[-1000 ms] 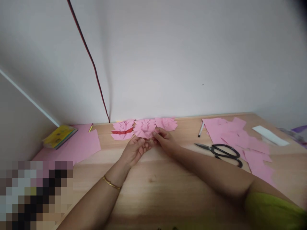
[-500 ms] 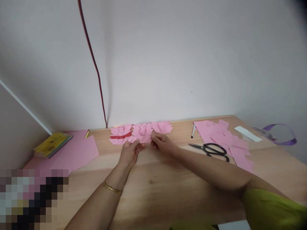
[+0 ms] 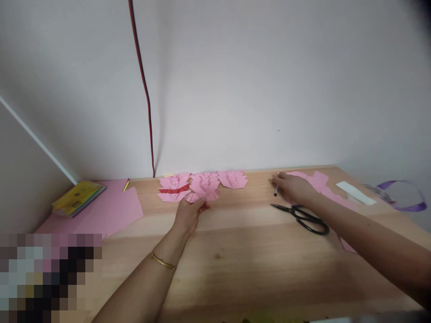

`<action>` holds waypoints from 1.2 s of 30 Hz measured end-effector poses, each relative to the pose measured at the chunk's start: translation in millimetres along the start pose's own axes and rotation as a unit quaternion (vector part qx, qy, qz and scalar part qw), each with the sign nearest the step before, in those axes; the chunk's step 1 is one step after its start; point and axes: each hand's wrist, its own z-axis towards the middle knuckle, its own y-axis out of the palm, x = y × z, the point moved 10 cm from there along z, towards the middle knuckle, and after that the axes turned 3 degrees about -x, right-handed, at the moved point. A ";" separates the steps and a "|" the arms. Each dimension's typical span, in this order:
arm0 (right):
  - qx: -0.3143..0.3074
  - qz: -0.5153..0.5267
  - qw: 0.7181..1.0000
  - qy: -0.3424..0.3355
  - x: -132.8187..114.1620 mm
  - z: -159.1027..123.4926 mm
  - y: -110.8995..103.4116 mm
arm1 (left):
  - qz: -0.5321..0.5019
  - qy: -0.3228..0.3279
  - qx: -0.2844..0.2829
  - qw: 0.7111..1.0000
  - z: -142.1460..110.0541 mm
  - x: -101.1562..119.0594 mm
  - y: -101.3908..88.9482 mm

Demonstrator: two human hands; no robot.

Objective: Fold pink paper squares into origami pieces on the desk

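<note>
My left hand (image 3: 189,215) pinches the near edge of a folded pink paper cutout (image 3: 206,195) between thumb and fingers. Other pink cutouts (image 3: 232,178) with jagged edges and cut slits lie just behind it by the wall. A red paper piece (image 3: 179,189) shows among those on the left. My right hand (image 3: 291,186) is at the right of the table, its fingers closed around the upper part of a white pen (image 3: 276,191) with a dark end. Black-handled scissors (image 3: 308,218) lie just in front of that hand, partly under the forearm.
Pink paper scraps (image 3: 318,179) lie beyond my right arm, beside a white strip (image 3: 356,193). A purple loop (image 3: 409,207) is at the far right. On the left are large pink sheets (image 3: 117,208), a yellow packet (image 3: 78,197) and a small yellow stick (image 3: 126,184). A cable (image 3: 149,103) hangs down the wall.
My right hand has let go of the pink cutout and moved right to the pen. My left hand keeps its hold on the paper. The view has shifted slightly.
</note>
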 end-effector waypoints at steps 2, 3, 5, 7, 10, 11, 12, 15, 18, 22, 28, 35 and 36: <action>-0.057 -0.013 0.997 -0.040 -7.7 1.9 16.2 | 0.004 -0.003 -0.004 1.000 -1.2 -0.1 1.1; -0.085 -0.025 0.994 -0.058 -11.0 3.3 22.8 | 0.006 -0.003 -0.007 1.000 -1.7 -0.2 1.7; -0.135 -0.082 0.984 -0.083 -13.6 5.5 32.8 | 0.007 -0.002 -0.013 1.000 -2.3 -0.1 2.2; -0.141 -0.107 0.980 -0.094 -15.5 6.7 29.9 | 0.005 0.000 -0.014 1.000 -2.4 -0.4 2.1; -0.062 -0.050 0.995 -0.061 -24.8 4.2 1.1 | -0.002 -0.005 -0.012 1.000 -1.9 -2.8 1.8; -0.022 -0.004 1.000 -0.023 -27.8 1.4 -11.7 | -0.005 -0.008 -0.011 1.000 -1.7 -4.0 2.2; 0.022 0.062 0.998 0.017 -32.5 -3.1 -23.8 | -0.008 -0.013 -0.011 1.000 -1.6 -5.3 2.8; 0.108 0.320 0.941 0.026 -76.5 -16.2 -40.7 | -0.016 -0.029 -0.015 0.999 -2.0 -8.9 5.7; 0.085 0.515 0.852 -0.036 -143.7 -16.6 -29.4 | -0.021 -0.042 -0.012 0.999 -3.6 -10.9 6.8; 0.063 0.562 0.822 -0.071 -204.5 -9.5 -5.3 | -0.028 -0.036 -0.031 0.998 -5.5 -9.5 10.8; 0.035 0.504 0.846 -0.173 -233.4 -12.1 16.7 | -0.013 -0.032 -0.051 0.998 -4.8 -9.2 14.7; 0.012 0.546 0.827 -0.134 -224.2 -12.3 35.7 | 0.010 -0.024 -0.039 0.999 -2.4 -9.2 13.5; 0.004 0.541 0.829 -0.138 -226.1 -11.8 36.3 | 0.012 -0.025 -0.038 0.999 -2.2 -9.9 13.1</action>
